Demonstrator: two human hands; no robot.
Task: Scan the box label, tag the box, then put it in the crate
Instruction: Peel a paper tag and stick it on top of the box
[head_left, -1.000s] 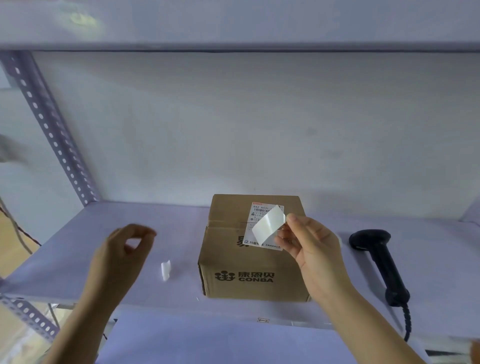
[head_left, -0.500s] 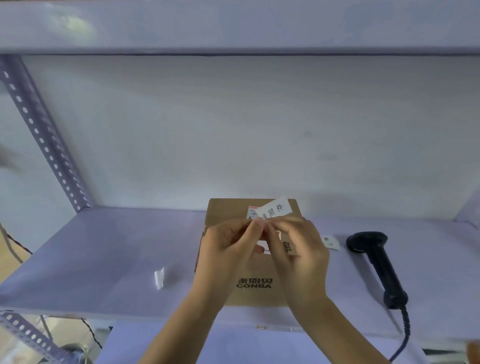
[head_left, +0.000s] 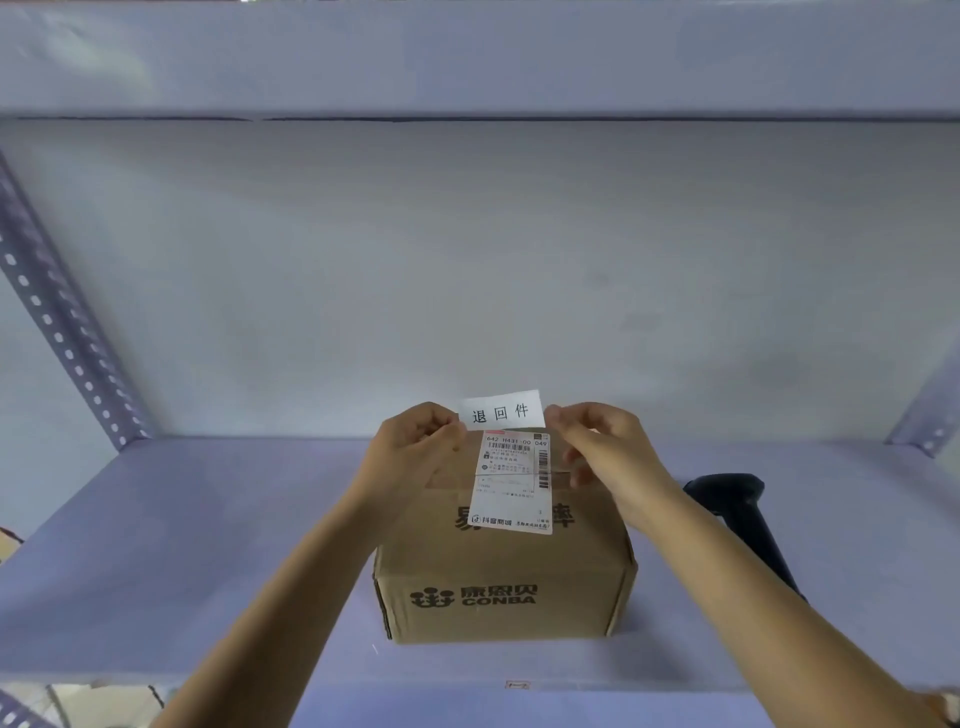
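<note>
I see my left hand (head_left: 415, 447) pinching the left end of a small white tag (head_left: 501, 410), and my right hand (head_left: 602, 447) pinching its right end. Both hands are closed on the tag, holding it flat between them in the middle of the frame. The tag has three black signs printed on it. Its long side runs left to right, and the print faces me.

The tag is just above the back of a brown cardboard box (head_left: 504, 582). I cannot tell if it touches the box. The box sits on a pale shelf (head_left: 182, 545), low in the middle of the frame, with its front face turned to me. That face has a dark logo and the word CONBA. A white shipping label (head_left: 511, 483) with barcodes is stuck on top, its long side running front to back.

There is bare shelf to the left of the box. On the right, close to my right arm, lies a black scanner (head_left: 737, 514). The shelf's front edge is just below the box.
</note>
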